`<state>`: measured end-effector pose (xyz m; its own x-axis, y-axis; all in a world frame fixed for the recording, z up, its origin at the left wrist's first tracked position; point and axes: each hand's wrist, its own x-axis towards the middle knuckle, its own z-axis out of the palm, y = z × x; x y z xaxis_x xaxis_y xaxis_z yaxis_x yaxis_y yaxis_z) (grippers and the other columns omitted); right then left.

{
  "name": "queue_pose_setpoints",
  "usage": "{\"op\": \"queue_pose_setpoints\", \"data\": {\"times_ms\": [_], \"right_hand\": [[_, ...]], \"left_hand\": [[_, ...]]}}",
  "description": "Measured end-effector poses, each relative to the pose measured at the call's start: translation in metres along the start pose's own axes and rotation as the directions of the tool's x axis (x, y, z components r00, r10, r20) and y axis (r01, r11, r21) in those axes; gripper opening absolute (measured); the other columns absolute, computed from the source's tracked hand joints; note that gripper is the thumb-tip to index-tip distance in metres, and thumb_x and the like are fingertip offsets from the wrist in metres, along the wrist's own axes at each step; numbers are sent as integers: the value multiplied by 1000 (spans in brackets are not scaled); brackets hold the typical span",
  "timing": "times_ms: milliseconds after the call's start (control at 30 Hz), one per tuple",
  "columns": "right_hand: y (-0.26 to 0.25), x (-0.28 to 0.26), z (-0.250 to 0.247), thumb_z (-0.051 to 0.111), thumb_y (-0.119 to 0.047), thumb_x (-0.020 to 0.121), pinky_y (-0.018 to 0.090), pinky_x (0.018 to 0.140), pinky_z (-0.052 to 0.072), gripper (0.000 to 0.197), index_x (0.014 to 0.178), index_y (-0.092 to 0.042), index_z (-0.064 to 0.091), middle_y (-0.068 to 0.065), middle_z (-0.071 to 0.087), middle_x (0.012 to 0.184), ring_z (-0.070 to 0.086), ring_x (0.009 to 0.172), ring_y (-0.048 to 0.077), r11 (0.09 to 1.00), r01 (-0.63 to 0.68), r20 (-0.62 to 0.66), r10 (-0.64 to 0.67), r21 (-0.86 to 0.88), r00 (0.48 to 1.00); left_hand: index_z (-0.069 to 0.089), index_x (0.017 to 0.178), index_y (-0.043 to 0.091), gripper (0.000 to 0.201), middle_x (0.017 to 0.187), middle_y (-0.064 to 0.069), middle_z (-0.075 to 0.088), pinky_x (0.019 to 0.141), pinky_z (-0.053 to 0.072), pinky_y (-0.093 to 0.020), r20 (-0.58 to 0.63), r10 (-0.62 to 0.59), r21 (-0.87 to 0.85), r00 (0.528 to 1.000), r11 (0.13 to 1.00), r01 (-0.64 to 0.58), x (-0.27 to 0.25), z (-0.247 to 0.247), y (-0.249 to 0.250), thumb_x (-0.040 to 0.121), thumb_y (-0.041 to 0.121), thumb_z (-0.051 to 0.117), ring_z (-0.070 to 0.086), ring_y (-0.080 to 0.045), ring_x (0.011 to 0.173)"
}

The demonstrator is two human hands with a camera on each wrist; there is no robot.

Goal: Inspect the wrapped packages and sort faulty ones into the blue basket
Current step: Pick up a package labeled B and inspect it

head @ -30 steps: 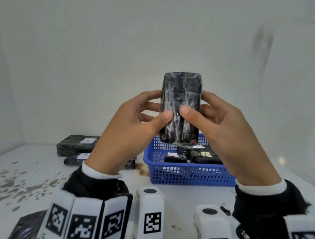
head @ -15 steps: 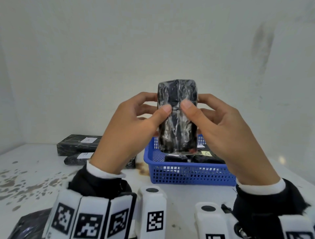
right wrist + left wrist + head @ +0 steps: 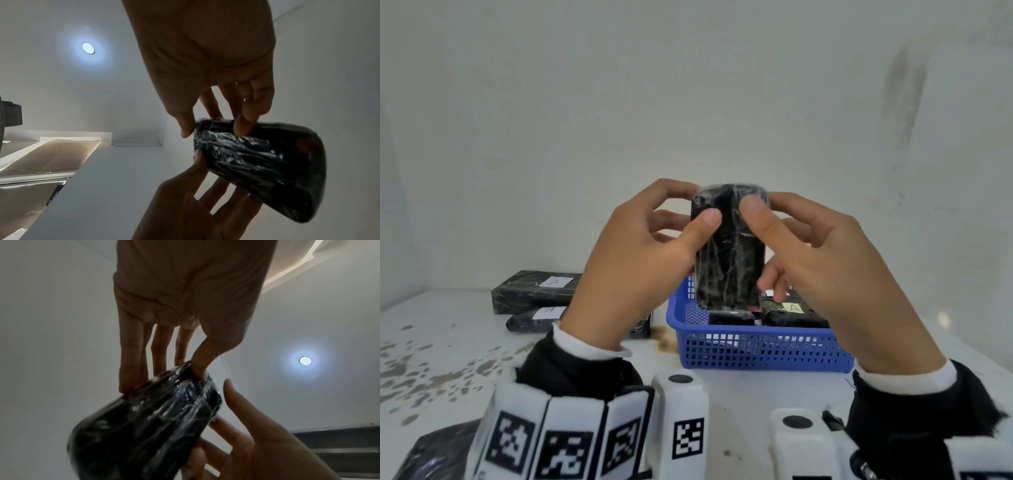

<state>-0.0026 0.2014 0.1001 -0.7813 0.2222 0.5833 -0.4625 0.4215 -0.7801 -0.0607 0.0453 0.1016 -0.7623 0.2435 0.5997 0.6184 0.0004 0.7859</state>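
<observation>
Package: we held the package (image 3: 729,253) upright, long axis vertical, above the basket (image 3: 756,346).
Grip: left hand (image 3: 633,260) and right hand (image 3: 835,270) both pinched its upper end, thumbs in front.
Relation: the basket lay directly below, slightly nearer our right hand.

A white table (image 3: 739,404) carried grey speckled stains (image 3: 421,370) on its left part and a brown stain (image 3: 662,337) near its middle, against a pale wall (image 3: 688,102) with a dark smudge (image 3: 904,78) at upper right. White blocks printed with black square markers (image 3: 565,445) stood along the near edge. A round ceiling light (image 3: 305,360) glowed overhead.
</observation>
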Motion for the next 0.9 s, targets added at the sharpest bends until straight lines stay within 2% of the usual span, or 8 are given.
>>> {"op": "queue_pose_setpoints", "data": {"times_ms": [100,200,300,433,533,633,800,900], "right_hand": [[-1,1,-1,63,-55,84,20,53,52,28,103,-37,73,-12,76,91,67,53,15,1000,-9,0,9,17,1000],[0,2,-2,64,-50,86,19,55,52,25,103,-34,74,-11,76,94,70,58,16,1000,-10,2,10,22,1000],[2,3,-2,65,-50,86,23,59,53,26,103,-33,74,-8,76,96,71,62,17,1000,0,-2,0,29,1000],[4,4,-2,66,-54,79,30,69,58,34,104,-32,74,-6,76,98,72,68,17,999,27,0,-27,43,1000],[3,3,-1,65,-57,74,33,74,60,37,101,-33,73,-8,76,96,73,69,16,998,58,7,-59,40,998],[2,2,-1,68,-53,79,41,80,62,27,98,-34,73,-10,76,95,73,69,16,997,71,-1,-71,30,997],[-2,0,1,66,-46,85,59,80,57,17,94,-34,73,-13,74,93,66,79,41,995,98,-26,-97,17,995],[-3,-2,0,68,-42,87,65,77,53,14,96,-32,72,-16,73,96,61,86,51,993,111,-15,-111,31,994]], "left_hand": [[67,97,36,28,87,3,75,83,59,-45,33,-11,-20,999,1000,11,-1,-1,3,76,54,71,73,-15,83],[67,98,31,20,89,2,76,86,58,-46,48,-6,-48,999,999,8,-2,0,4,82,44,67,72,-16,86],[68,94,29,24,92,1,75,86,58,-42,61,-19,-93,998,995,25,-2,1,5,79,48,70,71,-14,89],[68,94,23,12,91,-1,75,88,58,-41,74,-8,-137,997,990,18,-3,1,6,85,31,65,72,-14,87],[68,89,25,17,89,-1,75,89,57,-43,65,2,-142,998,990,7,-2,2,6,79,36,75,71,-14,87],[68,83,27,16,88,-1,75,91,56,-46,54,10,-154,998,988,-2,-2,2,5,73,39,66,70,-15,88],[67,78,25,14,85,-3,73,95,53,-49,40,21,-151,999,988,-14,-3,3,7,72,38,66,69,-25,91],[63,80,15,34,89,-11,71,96,52,-48,49,3,-167,999,986,5,-3,3,7,79,48,70,67,-30,89]]}}
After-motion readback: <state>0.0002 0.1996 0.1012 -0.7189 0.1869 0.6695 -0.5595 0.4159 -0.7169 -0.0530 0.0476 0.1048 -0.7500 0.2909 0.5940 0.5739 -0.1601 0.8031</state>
